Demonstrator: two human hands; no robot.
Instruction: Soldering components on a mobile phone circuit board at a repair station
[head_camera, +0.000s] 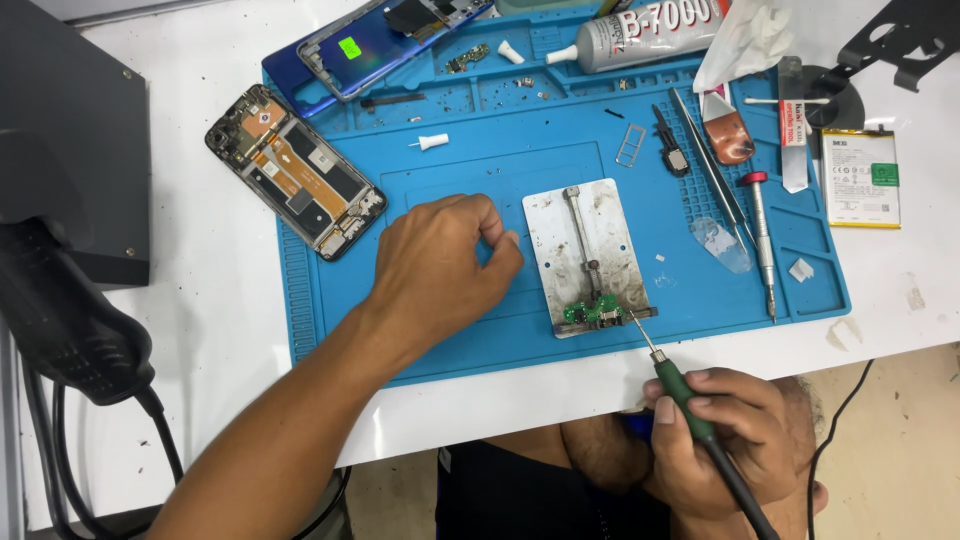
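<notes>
White tabletop under a blue silicone repair mat: the right hand pinches a green-handled soldering iron, its tip touching a small, fragile green circuit board clamped in a stiff metal holder plate; left hand rests alongside, fingers curled together.

I've got a single head view, looking steeply down from close above the blue mat on the white table.

right hand gripping soldering iron, circuit board

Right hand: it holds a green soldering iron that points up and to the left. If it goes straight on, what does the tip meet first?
Most likely the small green circuit board clamped on the metal holder plate.
</notes>
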